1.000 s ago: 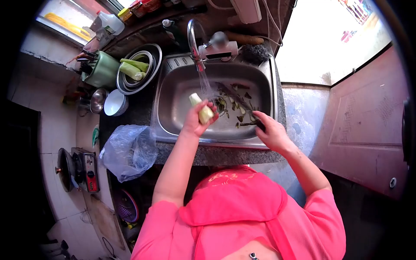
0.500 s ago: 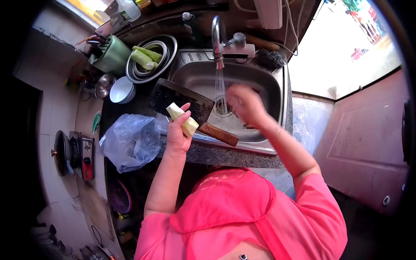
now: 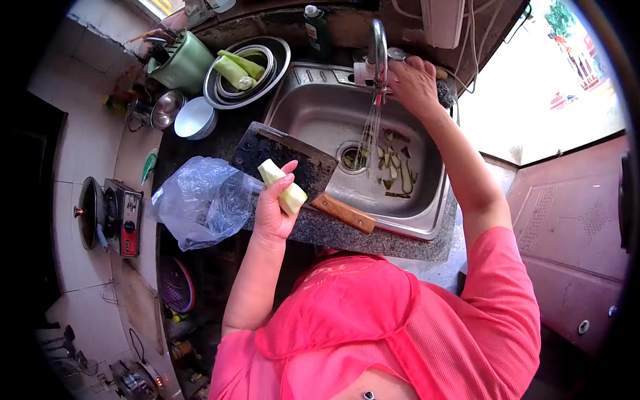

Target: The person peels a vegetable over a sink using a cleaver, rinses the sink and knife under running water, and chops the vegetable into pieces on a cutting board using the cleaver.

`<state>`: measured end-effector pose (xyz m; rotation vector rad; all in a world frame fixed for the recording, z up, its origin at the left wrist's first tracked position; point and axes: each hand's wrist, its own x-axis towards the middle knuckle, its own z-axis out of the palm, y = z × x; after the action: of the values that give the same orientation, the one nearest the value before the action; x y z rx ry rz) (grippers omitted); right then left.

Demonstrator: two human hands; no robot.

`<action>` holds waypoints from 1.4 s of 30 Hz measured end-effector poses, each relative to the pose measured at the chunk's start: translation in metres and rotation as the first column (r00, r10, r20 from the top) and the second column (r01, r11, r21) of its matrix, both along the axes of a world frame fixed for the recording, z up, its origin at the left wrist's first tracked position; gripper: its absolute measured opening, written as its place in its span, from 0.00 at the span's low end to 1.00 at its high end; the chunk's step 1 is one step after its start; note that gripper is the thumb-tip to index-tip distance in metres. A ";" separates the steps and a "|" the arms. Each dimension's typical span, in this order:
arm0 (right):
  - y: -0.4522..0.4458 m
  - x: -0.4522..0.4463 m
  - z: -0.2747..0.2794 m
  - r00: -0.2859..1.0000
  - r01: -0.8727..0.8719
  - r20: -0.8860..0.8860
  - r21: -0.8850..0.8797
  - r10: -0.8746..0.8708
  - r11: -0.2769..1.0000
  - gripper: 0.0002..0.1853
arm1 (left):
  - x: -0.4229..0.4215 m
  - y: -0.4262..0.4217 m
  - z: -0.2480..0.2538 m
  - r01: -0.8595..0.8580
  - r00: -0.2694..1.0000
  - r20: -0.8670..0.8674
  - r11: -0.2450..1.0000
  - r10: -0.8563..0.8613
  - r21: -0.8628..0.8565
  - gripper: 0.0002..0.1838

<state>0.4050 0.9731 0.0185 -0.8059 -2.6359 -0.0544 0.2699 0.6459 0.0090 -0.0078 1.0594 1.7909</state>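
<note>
Between the fingers and thumb of my left hand point(image 3: 275, 207) is a peeled pale green vegetable piece point(image 3: 283, 187). Just beyond it lies a cleaver point(image 3: 293, 160), its blade across the sink's left front corner and its wooden handle point(image 3: 343, 212) over the front rim. My right hand point(image 3: 415, 81) is at the faucet's base, fingers spread over the handle area; what they touch is partly hidden. Water streams from the faucet point(image 3: 380, 60) into the sink point(image 3: 300, 107), where green peelings point(image 3: 395, 167) lie near the drain point(image 3: 352, 157).
Left of the sink, nested metal bowls point(image 3: 280, 50) hold peeled vegetable pieces point(image 3: 235, 70). A white bowl point(image 3: 195, 119), a green utensil holder point(image 3: 183, 65) and a clear plastic bag point(image 3: 200, 203) are on the counter. A dark bottle point(image 3: 317, 32) stands behind the sink.
The cleaver, earlier hidden partly in the sink by my right hand, now lies across the left rim, released. My right hand has moved up to the faucet. My left hand has shifted left with the vegetable.
</note>
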 end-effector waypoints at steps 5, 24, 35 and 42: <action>-0.020 0.022 -0.069 0.849 -0.319 -0.452 -0.022 0.275 0.947 0.16 | -0.002 -0.007 0.001 -0.016 1.000 0.008 1.000 0.016 0.005 0.23; -0.082 0.101 -0.247 0.504 -0.156 0.527 -0.724 0.685 0.672 0.22 | -0.015 -0.004 -0.014 0.021 0.993 0.117 0.998 -0.013 -0.067 0.25; -0.020 0.025 -0.241 0.820 -0.096 0.376 -0.652 0.431 0.752 0.28 | 0.011 -0.010 -0.015 0.023 0.996 0.090 0.998 -0.018 -0.052 0.25; -0.100 0.069 -0.188 0.477 -0.028 0.630 -0.687 0.613 0.727 0.34 | 0.040 -0.017 -0.018 -0.082 0.995 0.058 0.994 0.086 -0.075 0.25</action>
<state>0.4739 0.8734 -0.1695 -0.3893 -3.8146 0.7564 0.3097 0.6285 -0.0093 -0.1524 1.0931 1.8148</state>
